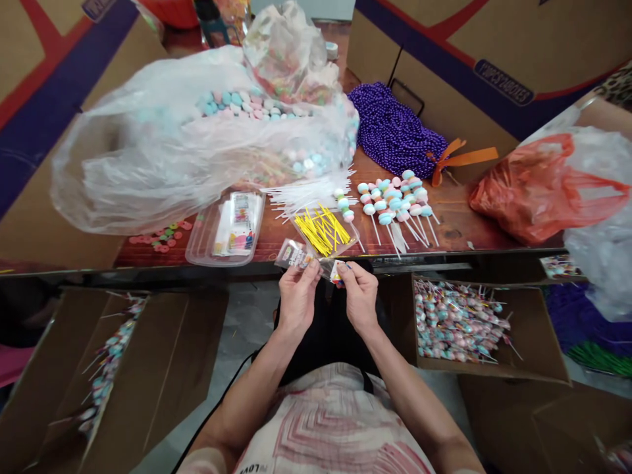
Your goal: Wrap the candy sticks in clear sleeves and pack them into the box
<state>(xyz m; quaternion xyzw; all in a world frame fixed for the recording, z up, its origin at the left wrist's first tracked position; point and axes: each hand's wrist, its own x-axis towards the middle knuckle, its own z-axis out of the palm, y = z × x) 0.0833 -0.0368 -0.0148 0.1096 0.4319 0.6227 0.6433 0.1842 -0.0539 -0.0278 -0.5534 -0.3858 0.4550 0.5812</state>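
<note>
Our left grip (299, 299) pinches one clear printed plastic wrapper (292, 254), our right grip (362, 299) one white multicoloured label (338, 271), close together, perhaps for control.

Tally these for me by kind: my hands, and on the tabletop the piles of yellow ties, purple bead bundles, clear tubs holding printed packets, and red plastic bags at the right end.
Hands, left hand and right hand: 2
Yellow tie pile: 1
Purple bead bundle: 1
Clear tub: 1
Red plastic bag: 1
Total: 6
</note>
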